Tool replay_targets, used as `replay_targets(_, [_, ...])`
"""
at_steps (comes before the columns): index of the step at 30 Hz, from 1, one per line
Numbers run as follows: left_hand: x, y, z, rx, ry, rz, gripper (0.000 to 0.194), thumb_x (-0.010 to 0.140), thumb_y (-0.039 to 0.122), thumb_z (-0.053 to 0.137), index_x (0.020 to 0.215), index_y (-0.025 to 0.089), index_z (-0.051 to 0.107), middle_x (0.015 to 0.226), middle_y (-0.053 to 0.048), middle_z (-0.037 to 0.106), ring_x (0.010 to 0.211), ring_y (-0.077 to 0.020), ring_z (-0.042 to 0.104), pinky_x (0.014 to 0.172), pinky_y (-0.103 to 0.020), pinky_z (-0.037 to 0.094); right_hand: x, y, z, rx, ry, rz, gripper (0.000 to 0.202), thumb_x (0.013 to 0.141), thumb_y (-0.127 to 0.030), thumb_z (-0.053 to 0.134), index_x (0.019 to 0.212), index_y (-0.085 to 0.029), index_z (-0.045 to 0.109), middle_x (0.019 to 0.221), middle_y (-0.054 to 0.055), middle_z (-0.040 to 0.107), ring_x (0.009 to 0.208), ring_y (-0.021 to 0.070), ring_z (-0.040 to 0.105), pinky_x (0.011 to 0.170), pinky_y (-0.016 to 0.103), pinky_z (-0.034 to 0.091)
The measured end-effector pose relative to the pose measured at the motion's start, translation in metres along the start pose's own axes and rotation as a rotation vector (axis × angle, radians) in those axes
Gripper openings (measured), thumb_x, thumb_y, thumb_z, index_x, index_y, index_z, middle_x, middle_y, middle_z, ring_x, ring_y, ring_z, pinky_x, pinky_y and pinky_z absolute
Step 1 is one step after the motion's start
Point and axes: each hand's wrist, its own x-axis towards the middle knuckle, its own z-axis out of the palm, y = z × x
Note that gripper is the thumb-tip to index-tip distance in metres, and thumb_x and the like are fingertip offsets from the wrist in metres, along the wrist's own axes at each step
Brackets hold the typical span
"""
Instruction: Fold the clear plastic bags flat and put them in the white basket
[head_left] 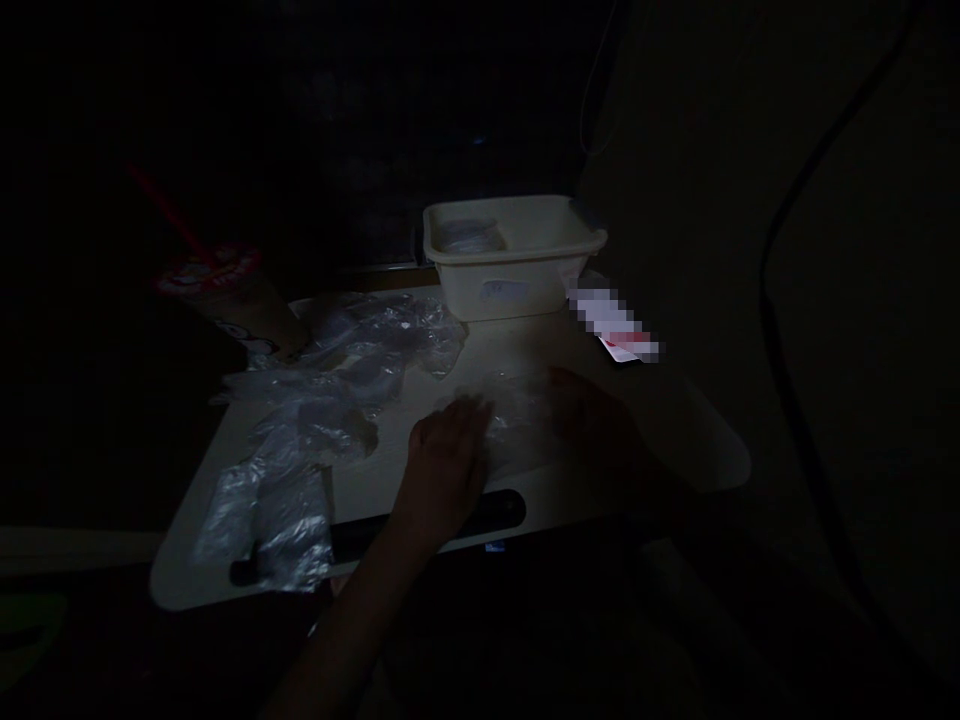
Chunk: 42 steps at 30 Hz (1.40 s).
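Note:
Between my two hands, a clear plastic bag stretches just over the small white table. My left hand has its fingers bent and closed at the bag's left edge, the fingertips a little blurred. On the opposite edge, my right hand grips the bag; it is very dark and smeared by motion. More crumpled clear plastic bags lie in a heap to the left. A folded stack of plastic reaches over the front edge.
A cream plastic tub at the back holds some clear plastic. Beside it lies a lit phone, its screen pixelated. A drink cup with a red straw stands at the left. A dark slot runs along the table's front. A cable hangs at the right.

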Motion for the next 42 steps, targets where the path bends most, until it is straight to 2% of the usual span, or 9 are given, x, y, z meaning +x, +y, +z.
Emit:
replay_targets(3, [0.000,0.002,0.003,0.083,-0.110,0.030,0.043,0.081,0.023,0.030,0.123,0.014,0.027,0.128,-0.011,0.031,0.119,-0.0208,0.022,0.093,-0.044,0.019,0.005,0.007,0.001,-0.130,0.031,-0.073,0.049,0.069,-0.021,0.044,0.117,-0.021,0.039,0.114,0.005,0.049,0.098,0.0222,0.047,0.079,0.036,0.042])
replay_targets(8, [-0.002,0.002,0.006,0.197,-0.158,-0.007,0.048,0.082,0.033,0.026,0.122,0.007,0.026,0.130,-0.017,0.027,0.121,-0.0237,0.018,0.094,-0.048,0.013,0.006,0.013,0.003,-0.251,0.080,-0.180,0.041,0.075,-0.022,0.035,0.114,-0.011,0.042,0.112,0.011,0.050,0.100,0.0236,0.046,0.084,0.039,0.037])
replay_targets(11, [-0.002,0.003,0.006,0.232,-0.172,-0.014,0.052,0.081,0.037,0.025,0.123,0.005,0.024,0.130,-0.018,0.024,0.121,-0.0248,0.016,0.094,-0.048,0.012,-0.002,-0.004,0.008,-0.315,0.080,-0.355,0.041,0.078,-0.022,0.030,0.115,-0.009,0.041,0.119,0.012,0.044,0.110,0.0222,0.037,0.092,0.039,0.029])
replay_targets(14, [-0.002,0.004,0.006,0.259,-0.186,-0.038,0.055,0.080,0.039,0.025,0.123,0.003,0.024,0.130,-0.020,0.023,0.121,-0.0265,0.016,0.093,-0.049,0.012,-0.008,-0.025,0.019,-0.337,-0.006,-0.570,0.043,0.080,-0.027,0.028,0.118,-0.009,0.037,0.128,0.009,0.033,0.119,0.0208,0.022,0.097,0.040,0.017])
replay_targets(17, [-0.002,0.003,0.005,0.276,-0.197,-0.052,0.057,0.079,0.039,0.026,0.123,0.002,0.023,0.129,-0.021,0.024,0.120,-0.0286,0.016,0.092,-0.050,0.013,-0.007,-0.034,0.030,-0.335,-0.085,-0.665,0.050,0.080,-0.037,0.028,0.122,-0.009,0.032,0.130,0.010,0.028,0.120,0.0221,0.018,0.097,0.043,0.014])
replay_targets(27, [-0.004,0.000,0.006,0.262,-0.202,-0.061,0.069,0.077,0.052,0.023,0.123,0.001,0.022,0.130,-0.022,0.022,0.121,-0.0290,0.013,0.092,-0.051,0.013,0.005,0.006,0.023,-0.445,-0.102,-0.566,0.050,0.081,-0.037,0.025,0.121,-0.007,0.032,0.128,0.015,0.031,0.118,0.0245,0.023,0.092,0.048,0.018])
replay_targets(31, [-0.005,-0.006,0.001,0.215,-0.241,-0.051,0.062,0.080,0.048,0.020,0.124,0.003,0.021,0.131,-0.019,0.020,0.122,-0.0265,0.011,0.093,-0.051,0.015,0.005,0.015,0.021,-0.454,-0.079,-0.549,0.049,0.082,-0.037,0.024,0.121,-0.009,0.031,0.129,0.013,0.030,0.118,0.0227,0.023,0.093,0.047,0.018])
replay_targets(36, [0.005,-0.002,-0.002,0.191,-0.197,-0.065,0.047,0.084,0.031,0.017,0.126,0.010,0.017,0.133,-0.013,0.019,0.122,-0.0223,0.013,0.094,-0.047,0.016,0.008,0.001,0.021,-0.447,-0.017,-0.509,0.046,0.084,-0.032,0.017,0.121,-0.010,0.033,0.129,0.011,0.030,0.120,0.0205,0.021,0.095,0.047,0.013])
replay_targets(42, [0.017,0.013,0.015,0.253,-0.163,-0.040,0.047,0.083,0.029,0.022,0.122,0.002,0.026,0.129,-0.017,0.026,0.120,-0.0237,0.019,0.096,-0.043,0.016,0.009,-0.017,0.031,-0.383,-0.054,-0.587,0.045,0.082,-0.034,0.023,0.119,-0.011,0.035,0.127,0.012,0.034,0.117,0.0215,0.026,0.094,0.047,0.016])
